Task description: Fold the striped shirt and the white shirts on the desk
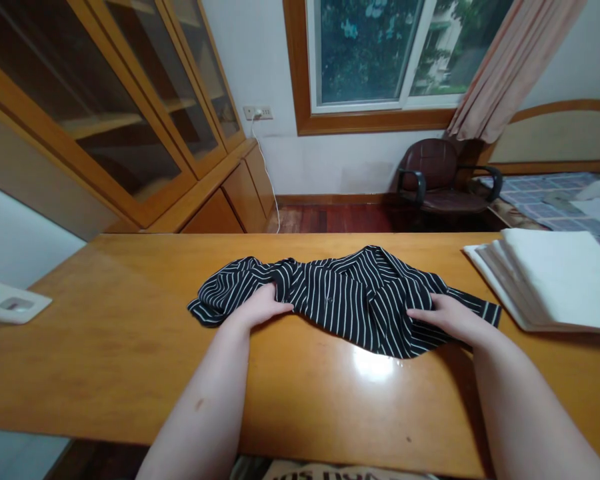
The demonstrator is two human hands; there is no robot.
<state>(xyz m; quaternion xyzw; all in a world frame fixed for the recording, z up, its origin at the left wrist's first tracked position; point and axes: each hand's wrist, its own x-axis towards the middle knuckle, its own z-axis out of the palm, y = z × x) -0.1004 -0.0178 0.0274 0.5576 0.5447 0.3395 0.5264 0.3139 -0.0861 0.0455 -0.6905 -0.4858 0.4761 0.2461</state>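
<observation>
A black shirt with white stripes (340,293) lies crumpled across the wooden table, with a small button visible near its middle. My left hand (264,305) grips the shirt's near edge left of the middle; its fingers are tucked beneath a fold and the thumb lies along the front. Farther right, my right hand (443,313) pinches the cloth, thumb on top and the other fingers hidden under the fabric. A sleeve end with a striped cuff sticks out past the right hand.
On the table's right side sits a stack of folded white and beige cloth or bags (555,280). A white plastic piece (15,303) juts in at the left edge. Beyond the table (130,347) are a glass-door cabinet (180,133), an armchair (430,173) and a bed (555,193).
</observation>
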